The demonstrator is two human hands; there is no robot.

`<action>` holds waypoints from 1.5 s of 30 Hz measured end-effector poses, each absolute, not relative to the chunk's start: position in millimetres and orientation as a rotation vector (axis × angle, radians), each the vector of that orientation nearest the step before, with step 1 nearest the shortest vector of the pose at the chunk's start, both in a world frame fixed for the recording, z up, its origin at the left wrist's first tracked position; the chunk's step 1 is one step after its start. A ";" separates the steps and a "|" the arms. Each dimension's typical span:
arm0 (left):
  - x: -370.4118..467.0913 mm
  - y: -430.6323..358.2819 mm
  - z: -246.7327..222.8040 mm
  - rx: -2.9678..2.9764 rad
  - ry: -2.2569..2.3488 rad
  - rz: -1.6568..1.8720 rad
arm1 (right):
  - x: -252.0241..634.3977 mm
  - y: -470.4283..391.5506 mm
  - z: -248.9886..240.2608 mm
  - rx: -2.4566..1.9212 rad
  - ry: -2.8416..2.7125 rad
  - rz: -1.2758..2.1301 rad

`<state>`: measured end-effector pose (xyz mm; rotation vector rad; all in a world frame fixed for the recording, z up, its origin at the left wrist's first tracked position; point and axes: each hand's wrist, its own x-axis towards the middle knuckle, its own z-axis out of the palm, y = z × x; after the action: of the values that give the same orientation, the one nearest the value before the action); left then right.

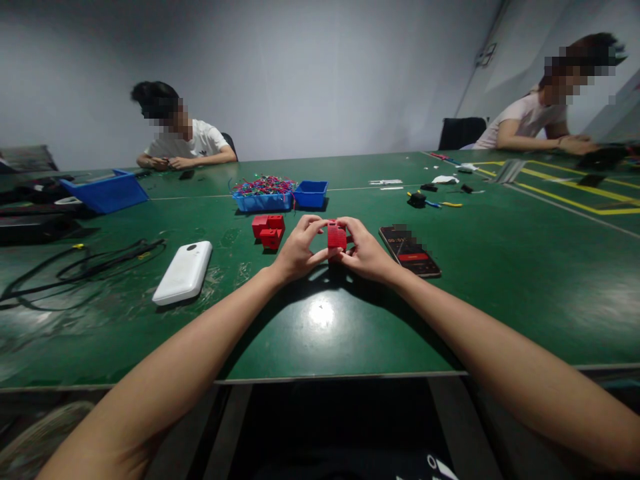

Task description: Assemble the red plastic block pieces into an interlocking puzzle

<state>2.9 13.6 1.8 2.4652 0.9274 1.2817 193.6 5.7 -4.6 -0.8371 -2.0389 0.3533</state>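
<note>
The left hand [299,248] and right hand [367,252] grasp one red part [337,236] by opposite sides, over the table [325,347] at centre, presumably to keep it steady. Red blocks [270,237] stand just left of the left hand, apparently for easy reach; they overlap, so their exact count is uncertain. One phone [393,241] lies right, screen up, likely for reading. Count three blue bins [310,200], farther off, and one white device [183,273], left.
</note>
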 end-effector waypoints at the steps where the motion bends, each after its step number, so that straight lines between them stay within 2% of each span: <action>1: 3.8 13.1 1.1 2.459 0.916 1.285 | 193.3 5.4 -4.5 -0.838 -2.038 0.355; 19: 10.0 10.9 5.1 2.247 0.941 1.308 | 191.9 6.8 -9.6 -0.922 -1.980 0.375; 45: 7.2 15.0 3.5 2.463 0.925 1.320 | 191.9 5.8 -7.7 -0.900 -1.991 0.395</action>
<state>7.2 15.0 3.5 2.4632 0.9253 1.3199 191.9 5.8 -7.7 -0.8998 -1.9914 0.3951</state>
